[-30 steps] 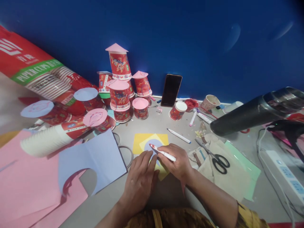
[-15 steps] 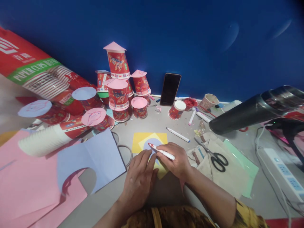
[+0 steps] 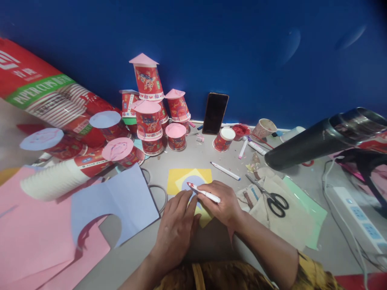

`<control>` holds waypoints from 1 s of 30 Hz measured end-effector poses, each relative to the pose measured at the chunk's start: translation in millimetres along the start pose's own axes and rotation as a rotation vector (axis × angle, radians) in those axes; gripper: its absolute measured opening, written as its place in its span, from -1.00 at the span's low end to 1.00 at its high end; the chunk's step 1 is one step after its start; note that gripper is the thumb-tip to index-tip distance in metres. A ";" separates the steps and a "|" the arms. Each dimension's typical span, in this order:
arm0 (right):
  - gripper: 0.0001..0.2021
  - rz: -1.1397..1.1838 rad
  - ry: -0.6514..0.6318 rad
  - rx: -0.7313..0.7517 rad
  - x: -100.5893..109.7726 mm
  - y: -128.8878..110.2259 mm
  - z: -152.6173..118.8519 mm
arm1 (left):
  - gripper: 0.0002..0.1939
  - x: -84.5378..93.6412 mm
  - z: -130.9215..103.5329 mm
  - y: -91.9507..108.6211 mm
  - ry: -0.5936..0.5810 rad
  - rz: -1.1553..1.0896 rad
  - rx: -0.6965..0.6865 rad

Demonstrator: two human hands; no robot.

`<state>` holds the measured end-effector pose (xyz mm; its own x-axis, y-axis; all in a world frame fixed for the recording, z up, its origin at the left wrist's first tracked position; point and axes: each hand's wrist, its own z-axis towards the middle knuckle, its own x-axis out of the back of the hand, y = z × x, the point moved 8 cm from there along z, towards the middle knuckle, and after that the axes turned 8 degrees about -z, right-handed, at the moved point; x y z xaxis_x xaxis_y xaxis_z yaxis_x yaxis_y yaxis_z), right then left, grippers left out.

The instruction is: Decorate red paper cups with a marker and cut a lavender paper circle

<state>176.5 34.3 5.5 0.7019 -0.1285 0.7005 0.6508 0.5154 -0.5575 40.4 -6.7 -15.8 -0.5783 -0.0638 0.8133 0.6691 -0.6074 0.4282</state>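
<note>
My right hand (image 3: 222,201) grips a white marker (image 3: 208,195) with a red tip, pinched between thumb and fingers. The tip is over a blue paper circle (image 3: 193,179), which lies on pale and bright yellow paper (image 3: 173,181). My left hand (image 3: 175,225) rests with its fingers stretched out on the lower left of these sheets, and its fingertips are close to the marker. Both hands cover much of the circle and the paper's lower part. Whether the tip touches the circle I cannot tell.
Red paper cups with pink cone roofs (image 3: 148,80) are stacked at the back. Blue paper with a cut-out (image 3: 133,197) and pink sheets (image 3: 36,225) lie left. Rightward are scissors (image 3: 269,197), a capped pen (image 3: 225,170), a dark flask (image 3: 308,141) and a power strip (image 3: 359,217). A phone (image 3: 215,113) stands behind.
The whole view has shifted slightly, with things appearing a little further left. Both hands and the marker keep nearly the same pose over the paper.
</note>
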 end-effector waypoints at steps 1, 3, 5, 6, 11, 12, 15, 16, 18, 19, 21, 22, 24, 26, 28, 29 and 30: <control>-0.84 -0.003 0.001 -0.002 -0.1 0.2 0.0 | -0.60 -0.4 -0.3 -0.3 0.000 -0.001 0.002; -0.84 -0.008 0.008 -0.005 0.1 0.7 -0.1 | -0.60 -1.2 -0.7 -0.6 0.001 0.002 0.005; -0.84 -0.011 0.004 -0.011 -0.6 1.3 -0.3 | -0.61 -1.7 -0.9 -0.6 0.001 0.010 0.008; -0.83 -0.012 -0.001 -0.011 -1.2 1.5 -0.3 | -0.62 -1.9 -0.9 -0.4 -0.001 0.014 0.006; -0.84 -0.024 0.005 -0.003 -1.5 0.8 0.2 | -0.62 -2.7 -0.5 1.0 -0.012 0.015 -0.010; -0.84 -0.027 0.008 -0.004 -1.4 0.7 0.3 | -0.62 -2.7 -0.4 0.9 -0.010 0.015 -0.011; -0.84 -0.034 0.013 -0.010 -1.6 1.1 -0.1 | -0.62 -3.1 -0.7 0.0 -0.010 0.010 -0.002; -0.83 -0.037 0.014 -0.012 -1.7 1.3 -0.4 | -0.62 -3.3 -0.8 -0.3 -0.011 0.009 0.000; -0.83 -0.049 0.014 -0.017 -1.9 1.8 -0.9 | -0.61 -3.4 -1.1 -0.5 -0.009 0.012 -0.001; -0.83 -0.055 0.014 -0.020 -1.9 2.2 -1.1 | -0.61 -3.4 -1.2 -0.4 -0.008 0.016 -0.004; -0.83 -0.069 0.017 -0.026 -1.4 3.0 -1.2 | -0.60 -3.0 -1.1 0.0 -0.004 0.022 -0.015; -0.83 -0.076 0.022 -0.030 -0.8 3.5 -1.2 | -0.60 -2.8 -1.0 0.3 -0.004 0.025 -0.021; -0.83 -0.091 0.036 -0.041 1.0 4.6 -1.4 | -0.61 -2.6 -0.7 0.3 -0.008 0.032 -0.025; -0.83 -0.108 0.053 -0.047 3.4 5.2 -1.8 | -0.62 -2.4 -0.6 -0.1 -0.011 0.043 -0.022; -0.83 -0.122 0.068 -0.044 6.1 5.0 -2.6 | -0.63 -1.5 -0.6 -0.2 -0.007 0.050 -0.021; -0.83 -0.128 0.076 -0.042 7.6 4.6 -3.0 | -0.63 -0.8 -0.7 0.1 -0.003 0.049 -0.024; -0.83 -0.134 0.083 -0.040 9.3 4.2 -3.5 | -0.64 -0.2 -0.7 0.2 -0.001 0.046 -0.026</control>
<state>186.8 32.3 8.2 0.6285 -0.2645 0.7315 0.7502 0.4546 -0.4802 40.4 -7.3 -16.1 -0.5467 -0.0917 0.8323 0.6829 -0.6240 0.3798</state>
